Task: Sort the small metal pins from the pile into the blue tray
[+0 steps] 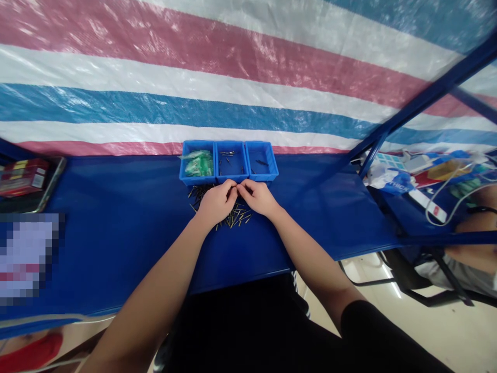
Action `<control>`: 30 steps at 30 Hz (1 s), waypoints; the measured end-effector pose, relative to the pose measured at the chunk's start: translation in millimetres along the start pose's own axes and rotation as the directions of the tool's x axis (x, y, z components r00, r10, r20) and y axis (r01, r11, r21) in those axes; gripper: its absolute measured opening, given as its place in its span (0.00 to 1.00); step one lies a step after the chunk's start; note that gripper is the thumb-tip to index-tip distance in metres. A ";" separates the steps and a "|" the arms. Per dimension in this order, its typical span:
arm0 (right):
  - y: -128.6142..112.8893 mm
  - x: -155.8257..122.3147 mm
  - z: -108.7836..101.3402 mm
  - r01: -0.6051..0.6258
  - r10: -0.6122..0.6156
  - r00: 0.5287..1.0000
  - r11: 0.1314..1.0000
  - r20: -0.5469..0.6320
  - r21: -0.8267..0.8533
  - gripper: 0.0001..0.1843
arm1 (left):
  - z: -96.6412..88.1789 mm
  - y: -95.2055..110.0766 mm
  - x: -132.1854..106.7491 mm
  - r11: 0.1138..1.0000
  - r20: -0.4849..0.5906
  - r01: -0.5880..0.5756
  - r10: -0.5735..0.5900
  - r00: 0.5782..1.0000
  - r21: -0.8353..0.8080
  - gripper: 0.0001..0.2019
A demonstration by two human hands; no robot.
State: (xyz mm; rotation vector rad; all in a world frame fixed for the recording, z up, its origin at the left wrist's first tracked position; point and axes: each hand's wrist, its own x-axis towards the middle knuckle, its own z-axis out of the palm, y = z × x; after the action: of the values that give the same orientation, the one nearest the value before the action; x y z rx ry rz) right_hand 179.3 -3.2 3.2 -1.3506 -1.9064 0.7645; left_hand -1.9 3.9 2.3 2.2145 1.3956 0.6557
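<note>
Both hands meet fingertip to fingertip just in front of the blue bins. My left hand point(218, 201) is closed in a pinch, and what sits between its fingers is too small to make out. My right hand point(259, 198) pinches in the same way, touching or nearly touching the left fingertips. Below and between them spreads a loose pile of thin brass-coloured and dark pins point(233, 217), partly covered by the left hand. The middle blue bin point(230, 178) holds several small pins. A few dark pieces lie in the right blue bin point(266, 176).
Green and clear plastic bags fill the left blue bin point(197, 165). On the blue table point(116, 223), a red box point(24, 177) rests in a tray at far left. A blue metal frame point(407, 111) rises at right, beside plastic bags and a white cable. Another person sits at far right.
</note>
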 end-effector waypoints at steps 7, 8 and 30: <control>-0.6 -0.3 -0.4 -0.004 0.004 1.000 1.000 0.006 -0.005 0.19 | -0.3 0.0 0.0 1.000 0.002 -0.001 0.001 1.000 -0.001 0.11; -0.6 -0.2 -0.6 -0.005 0.005 1.000 1.000 0.008 -0.007 0.19 | -0.2 0.1 0.2 1.000 0.004 -0.001 0.001 1.000 -0.002 0.11; -0.9 0.1 -1.6 0.003 -0.003 1.000 1.000 0.031 -0.006 0.18 | -1.5 2.3 0.1 0.999 0.012 -0.003 0.002 1.000 0.041 0.12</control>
State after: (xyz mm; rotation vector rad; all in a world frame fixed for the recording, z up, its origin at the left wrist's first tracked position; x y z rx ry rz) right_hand 180.1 -3.2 4.8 -1.3464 -1.9355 0.7832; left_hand -1.1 3.2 4.8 2.2489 1.4128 0.6190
